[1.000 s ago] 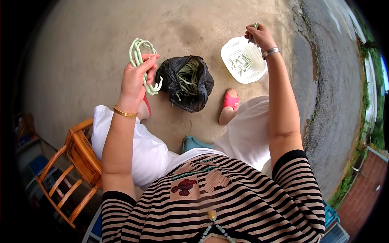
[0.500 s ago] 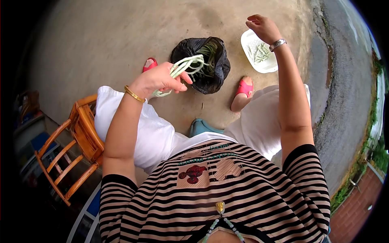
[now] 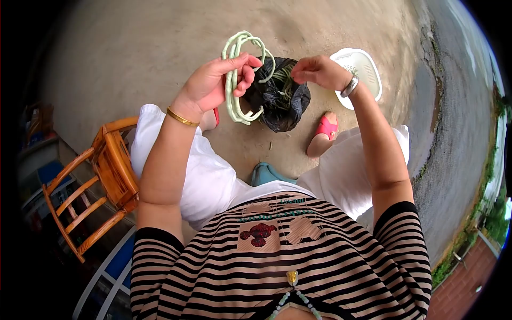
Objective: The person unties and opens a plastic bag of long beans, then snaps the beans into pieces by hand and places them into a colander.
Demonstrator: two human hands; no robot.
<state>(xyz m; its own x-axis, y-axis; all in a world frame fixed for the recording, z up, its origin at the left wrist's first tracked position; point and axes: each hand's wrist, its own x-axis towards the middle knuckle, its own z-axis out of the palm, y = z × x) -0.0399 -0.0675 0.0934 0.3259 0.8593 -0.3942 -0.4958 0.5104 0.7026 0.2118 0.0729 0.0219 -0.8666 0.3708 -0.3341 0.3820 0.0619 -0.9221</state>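
Note:
My left hand [image 3: 218, 80] is closed round a few long pale green yardlong beans [image 3: 231, 88], which curl in loops above and below the fingers. A black plastic bag [image 3: 285, 120] stands open on the ground beyond it, with more long beans [image 3: 284, 88] inside. At the bag's right rim, my right hand [image 3: 322, 73] has its fingers bent in and thumb and fingertips together. Whether anything small is pinched there I cannot make out. A white plastic basket [image 3: 375, 74] lies just past that wrist, its contents mostly hidden by the hand.
A wooden chair [image 3: 114, 170] stands at the left. Between my legs is a blue-green object [image 3: 269, 173], perhaps a stool. A foot in a red sandal [image 3: 326, 127] rests right of the bag. Small scraps lie on the concrete [image 3: 160, 58]; asphalt [image 3: 453, 133] runs along the right.
My right hand has come from over the white basket down and left to the bag's rim. My left hand has turned and risen slightly, lifting the beans' loops higher.

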